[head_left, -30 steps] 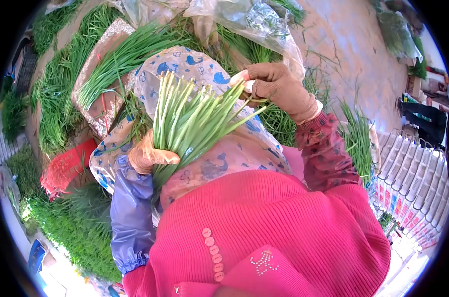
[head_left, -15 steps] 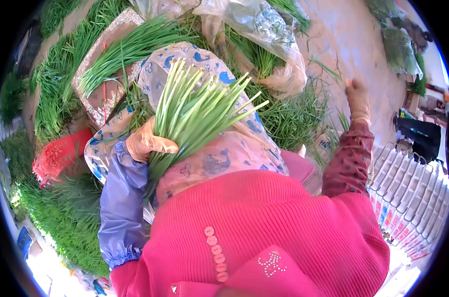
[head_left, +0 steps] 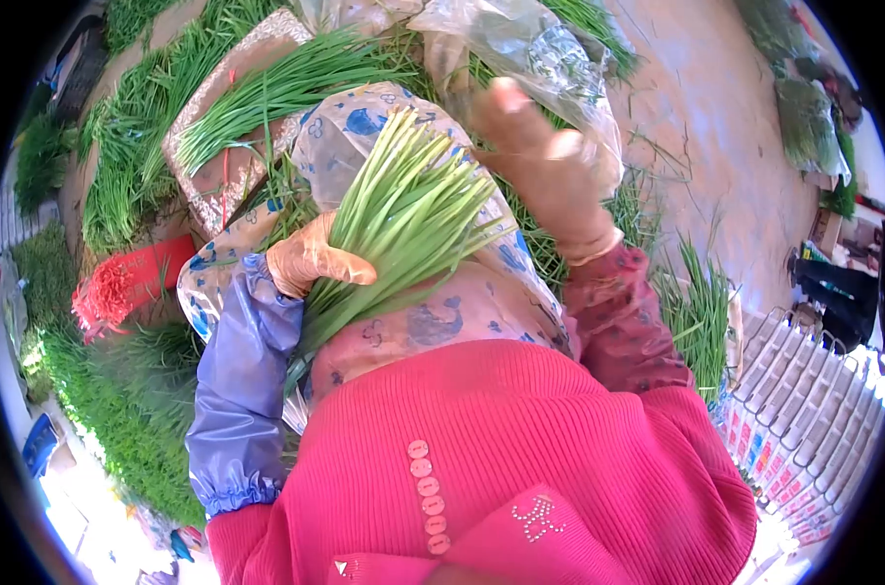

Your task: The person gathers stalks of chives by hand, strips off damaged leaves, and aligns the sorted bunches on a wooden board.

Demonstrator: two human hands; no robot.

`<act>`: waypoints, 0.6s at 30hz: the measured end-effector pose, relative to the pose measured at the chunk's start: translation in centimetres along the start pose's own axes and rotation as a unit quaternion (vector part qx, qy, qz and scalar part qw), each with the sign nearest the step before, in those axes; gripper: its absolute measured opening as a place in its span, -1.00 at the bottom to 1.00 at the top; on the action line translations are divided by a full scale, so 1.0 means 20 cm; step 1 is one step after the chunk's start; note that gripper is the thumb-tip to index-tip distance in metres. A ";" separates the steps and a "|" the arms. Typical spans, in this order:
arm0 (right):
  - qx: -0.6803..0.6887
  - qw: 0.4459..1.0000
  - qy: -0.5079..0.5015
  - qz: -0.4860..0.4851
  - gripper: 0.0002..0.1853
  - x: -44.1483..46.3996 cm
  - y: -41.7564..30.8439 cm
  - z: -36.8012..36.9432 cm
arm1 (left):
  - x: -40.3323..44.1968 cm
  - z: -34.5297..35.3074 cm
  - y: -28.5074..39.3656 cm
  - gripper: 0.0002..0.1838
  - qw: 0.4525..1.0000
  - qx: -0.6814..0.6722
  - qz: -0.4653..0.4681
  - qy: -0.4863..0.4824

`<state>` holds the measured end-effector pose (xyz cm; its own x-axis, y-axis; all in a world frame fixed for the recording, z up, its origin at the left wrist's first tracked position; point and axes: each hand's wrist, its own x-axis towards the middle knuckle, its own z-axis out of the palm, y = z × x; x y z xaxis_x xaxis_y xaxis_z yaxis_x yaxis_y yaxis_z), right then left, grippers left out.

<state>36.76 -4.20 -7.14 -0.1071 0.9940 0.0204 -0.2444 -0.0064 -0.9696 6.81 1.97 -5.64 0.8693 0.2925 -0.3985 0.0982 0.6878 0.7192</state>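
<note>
My left hand (head_left: 317,258), in a tan glove, is wrapped round the lower part of a bunch of green stalks (head_left: 403,210). The pale cut ends fan out up and to the right over my patterned apron (head_left: 340,127). To the right of those ends is my right hand (head_left: 540,156), gloved with bare fingertips. It is smeared by motion, so whether its fingers hold anything cannot be made out.
A board (head_left: 213,210) carries another green bundle (head_left: 286,83) at the upper left. Red ties (head_left: 135,281) lie left of my lap. Clear plastic (head_left: 559,68) is ahead, greens (head_left: 130,409) are heaped lower left, and a metal rack (head_left: 803,409) stands right.
My right hand went from the stalk tips out to the right, then came back beside the bunch. The longer stalks that stuck out to the right now sit closer to the rest.
</note>
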 end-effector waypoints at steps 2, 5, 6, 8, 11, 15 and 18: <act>0.249 0.968 0.028 0.008 -0.11 -0.08 0.05 -0.14 | -0.01 0.00 -0.01 -0.08 1.000 -0.009 0.019 0.002; -0.007 0.993 -0.049 0.106 0.13 -0.29 0.04 -0.16 | -0.01 0.02 0.03 -0.12 0.999 -0.030 0.032 -0.013; -0.002 0.990 -0.056 0.133 0.18 -0.32 0.05 -0.08 | 0.00 0.00 0.03 -0.15 0.999 -0.015 0.024 -0.034; 0.009 0.989 -0.056 0.136 0.29 -0.22 -0.07 0.12 | 0.02 0.04 0.03 -0.21 0.998 -0.014 0.047 -0.039; 0.111 0.989 0.011 0.098 0.31 -0.11 -0.06 0.29 | 0.06 0.11 0.08 -0.29 0.992 0.112 0.005 -0.052; 0.209 0.976 -0.032 0.059 -0.03 0.09 -0.21 0.43 | 0.04 0.20 0.19 -0.19 0.951 0.310 -0.026 0.003; 0.104 0.988 -0.015 0.114 -0.48 0.15 -0.26 0.46 | 0.00 0.29 0.22 -0.30 0.888 0.429 -0.102 0.131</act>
<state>28.84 -2.25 0.19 -0.2089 0.9608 -0.1820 -0.4029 -0.2542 -0.8792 9.97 1.19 0.79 0.6586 0.4424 -0.6087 0.6722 0.0177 0.7402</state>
